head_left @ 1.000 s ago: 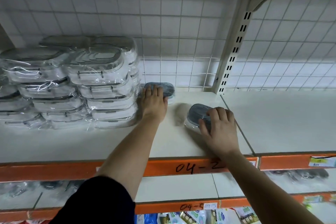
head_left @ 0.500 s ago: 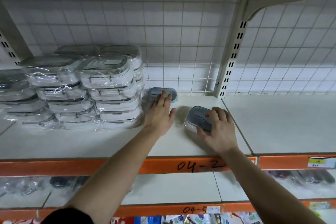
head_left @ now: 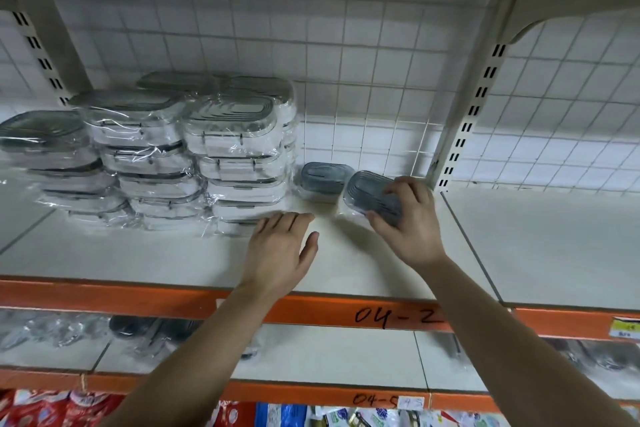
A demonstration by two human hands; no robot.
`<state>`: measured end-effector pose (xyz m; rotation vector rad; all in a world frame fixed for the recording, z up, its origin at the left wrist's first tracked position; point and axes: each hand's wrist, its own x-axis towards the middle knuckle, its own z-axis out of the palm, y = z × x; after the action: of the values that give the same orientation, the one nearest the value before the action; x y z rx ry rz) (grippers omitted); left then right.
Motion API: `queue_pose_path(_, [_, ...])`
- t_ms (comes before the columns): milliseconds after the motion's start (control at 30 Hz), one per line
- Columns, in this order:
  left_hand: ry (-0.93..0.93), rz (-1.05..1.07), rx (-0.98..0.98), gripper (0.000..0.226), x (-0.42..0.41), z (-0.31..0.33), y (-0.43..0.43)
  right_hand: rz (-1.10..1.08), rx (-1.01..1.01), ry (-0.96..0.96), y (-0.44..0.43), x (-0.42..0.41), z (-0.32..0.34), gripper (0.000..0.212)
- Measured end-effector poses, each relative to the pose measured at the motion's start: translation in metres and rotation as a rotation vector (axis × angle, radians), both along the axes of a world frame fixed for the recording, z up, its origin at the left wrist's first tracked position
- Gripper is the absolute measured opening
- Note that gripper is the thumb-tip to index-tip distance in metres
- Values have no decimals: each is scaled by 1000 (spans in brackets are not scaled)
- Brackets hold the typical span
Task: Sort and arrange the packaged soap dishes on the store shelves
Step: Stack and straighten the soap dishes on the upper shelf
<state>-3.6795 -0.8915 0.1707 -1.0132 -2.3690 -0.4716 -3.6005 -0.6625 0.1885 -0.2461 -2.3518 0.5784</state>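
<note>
Stacks of wrapped white soap dishes with clear grey lids (head_left: 221, 156) fill the left of the white shelf (head_left: 536, 246). One small grey-lidded soap dish (head_left: 323, 178) lies at the back, right beside the stacks. My right hand (head_left: 407, 222) grips a second small grey soap dish (head_left: 370, 192), tilted and close to the first one. My left hand (head_left: 280, 250) hovers flat over the shelf in front of the stacks, fingers straight, holding nothing.
A slotted upright post (head_left: 464, 121) and wire-grid back panel (head_left: 363, 80) stand behind. The shelf has an orange front rail (head_left: 346, 314) marked 04-2. A lower shelf holds more wrapped items (head_left: 145, 333); colourful packets (head_left: 52, 409) sit below.
My left hand let go of the back soap dish and drew toward the shelf front. My right hand moved its dish back and left, next to the first one.
</note>
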Motion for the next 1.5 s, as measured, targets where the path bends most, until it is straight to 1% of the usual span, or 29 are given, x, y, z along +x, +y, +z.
queue_pose_path(233, [-24, 31, 30, 34, -3, -2, 2, 85, 20, -111, -7, -81, 24, 47])
queue_pose_path(333, [-12, 31, 46, 30, -6, -4, 4, 150, -2, -120, -7, -106, 30, 46])
queue_pose_path(400, [1, 30, 44, 29, -7, -5, 4, 179, 49, -138, -7, -118, 26, 42])
queue_pose_path(467, [4, 26, 48, 28, -8, -5, 5, 133, 124, -176, -9, -123, 20, 38])
queue_pose_path(533, [-8, 21, 52, 28, -8, -5, 5, 48, 118, -208, -14, -123, 15, 35])
queue_pose_path(667, [-31, 22, 39, 28, -8, -4, 5, -8, 181, -204, -20, -124, 12, 39])
queue_pose_path(767, [-64, 31, 11, 29, -7, -2, 4, -6, 181, -192, -20, -115, 13, 41])
queue_pose_path(867, [-75, 44, 1, 32, -5, 1, 4, 19, 158, -124, -21, -99, 13, 42])
queue_pose_path(1000, [-59, 54, -5, 32, -1, 4, 2, 65, 126, -71, -27, -65, 13, 51])
queue_pose_path(1067, [-30, 53, -17, 31, 2, 4, 0, 82, 93, -48, -31, -47, 10, 47])
queue_pose_path(1133, [25, 48, -12, 29, 8, 3, -4, 103, 44, -11, -37, -30, 6, 38])
queue_pose_path(1267, [80, 28, 115, 26, 39, -3, -23, 173, -45, 70, -63, 8, -7, 30])
queue_pose_path(1500, [91, -38, 152, 29, 82, -48, -88, 287, -139, 130, -133, 58, -35, 21])
